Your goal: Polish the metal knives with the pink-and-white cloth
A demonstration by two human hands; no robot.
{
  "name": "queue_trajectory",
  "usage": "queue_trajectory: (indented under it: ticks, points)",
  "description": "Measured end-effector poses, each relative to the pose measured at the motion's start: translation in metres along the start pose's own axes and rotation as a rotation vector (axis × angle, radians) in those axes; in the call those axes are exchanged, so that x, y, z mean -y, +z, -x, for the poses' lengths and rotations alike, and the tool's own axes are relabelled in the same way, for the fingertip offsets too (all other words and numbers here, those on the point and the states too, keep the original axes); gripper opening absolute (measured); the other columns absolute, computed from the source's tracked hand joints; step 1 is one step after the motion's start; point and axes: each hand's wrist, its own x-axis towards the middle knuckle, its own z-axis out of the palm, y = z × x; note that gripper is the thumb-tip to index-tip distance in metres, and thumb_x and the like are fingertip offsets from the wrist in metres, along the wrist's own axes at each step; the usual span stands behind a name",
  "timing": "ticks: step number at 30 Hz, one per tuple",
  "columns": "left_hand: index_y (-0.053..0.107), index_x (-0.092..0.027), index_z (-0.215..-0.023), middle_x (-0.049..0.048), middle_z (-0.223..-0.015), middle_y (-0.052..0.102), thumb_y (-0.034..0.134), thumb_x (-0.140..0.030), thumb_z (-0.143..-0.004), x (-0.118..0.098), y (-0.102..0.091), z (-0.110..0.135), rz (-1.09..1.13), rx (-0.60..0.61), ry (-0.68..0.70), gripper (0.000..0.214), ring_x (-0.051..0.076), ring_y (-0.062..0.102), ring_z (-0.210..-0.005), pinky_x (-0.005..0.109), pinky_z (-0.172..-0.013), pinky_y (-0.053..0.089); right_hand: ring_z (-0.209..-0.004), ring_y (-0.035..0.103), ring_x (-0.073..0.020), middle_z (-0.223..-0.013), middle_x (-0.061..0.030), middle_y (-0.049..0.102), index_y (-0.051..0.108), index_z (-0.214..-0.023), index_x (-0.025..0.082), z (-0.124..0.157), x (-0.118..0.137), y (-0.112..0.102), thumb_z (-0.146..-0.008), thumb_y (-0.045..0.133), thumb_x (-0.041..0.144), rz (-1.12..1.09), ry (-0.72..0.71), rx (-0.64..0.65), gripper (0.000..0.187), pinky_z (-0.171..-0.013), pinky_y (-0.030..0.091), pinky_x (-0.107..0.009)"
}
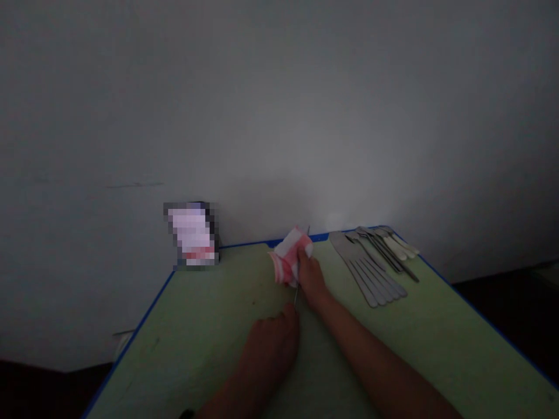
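Observation:
My left hand point(274, 337) is closed on the near end of a thin metal piece of cutlery point(296, 298), seen almost edge-on, so its exact kind is unclear. Around its middle is a pink-and-white cloth point(290, 256), gripped in my right hand point(312, 279). A narrow metal tip pokes out past the cloth on the far side. To the right of my right hand lies a fanned row of flat metal table knives point(367, 273), their handles toward me.
Beyond the knives lie more metal cutlery point(379, 247) and several white-handled pieces point(399, 247). A phone-like device point(194, 235), its screen blurred, leans on the wall at the back left. The green table point(209, 326) has blue edging and meets a grey wall point(279, 116).

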Motion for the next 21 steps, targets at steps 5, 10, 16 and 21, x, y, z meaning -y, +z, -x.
queue_trajectory:
  ticks: [5,10,16,21]
  points:
    - [0.054,-0.012,-0.094,0.0134,-0.073,0.066,0.030,-0.010,-0.084,-0.001,-0.004,-0.001,-0.044,0.028,0.022,0.026,0.026,0.065,-0.063,0.031,-0.054,0.046,-0.045,0.048,-0.0137,-0.046,-0.0007,0.051,0.053,-0.057,0.017,-0.028,-0.011,0.007,-0.076,0.039,0.061,-0.170,0.047,-0.002,0.049,-0.042,0.031,-0.024]
    - [0.054,-0.011,-0.096,0.0143,-0.077,0.066,0.031,-0.007,-0.082,-0.003,-0.006,-0.002,-0.052,0.081,0.022,0.027,0.026,0.065,-0.066,0.034,-0.056,0.047,-0.037,0.044,-0.0116,-0.045,0.0020,0.048,0.051,-0.059,0.018,-0.048,-0.009,0.010,-0.077,0.042,0.054,-0.394,0.140,0.002,0.041,-0.037,0.033,-0.023]
    - [0.053,-0.012,-0.095,0.0152,-0.080,0.066,0.030,-0.006,-0.082,-0.005,-0.007,-0.002,-0.062,0.166,0.020,0.028,0.028,0.065,-0.070,0.037,-0.058,0.048,-0.040,0.046,-0.0103,-0.050,0.0027,0.052,0.052,-0.065,0.018,-0.065,0.001,0.001,-0.080,0.043,0.041,-0.541,0.218,-0.039,0.029,-0.041,0.038,-0.022]
    - [0.052,-0.015,-0.098,0.0122,-0.080,0.066,0.027,-0.013,-0.088,0.001,-0.003,-0.002,-0.023,0.157,0.060,0.027,0.026,0.064,-0.069,0.035,-0.058,0.045,-0.036,0.044,-0.0095,-0.045,0.0044,0.049,0.052,-0.068,0.018,-0.068,0.012,-0.009,-0.082,0.045,0.040,-0.657,0.323,-0.088,0.027,-0.037,0.039,-0.021]
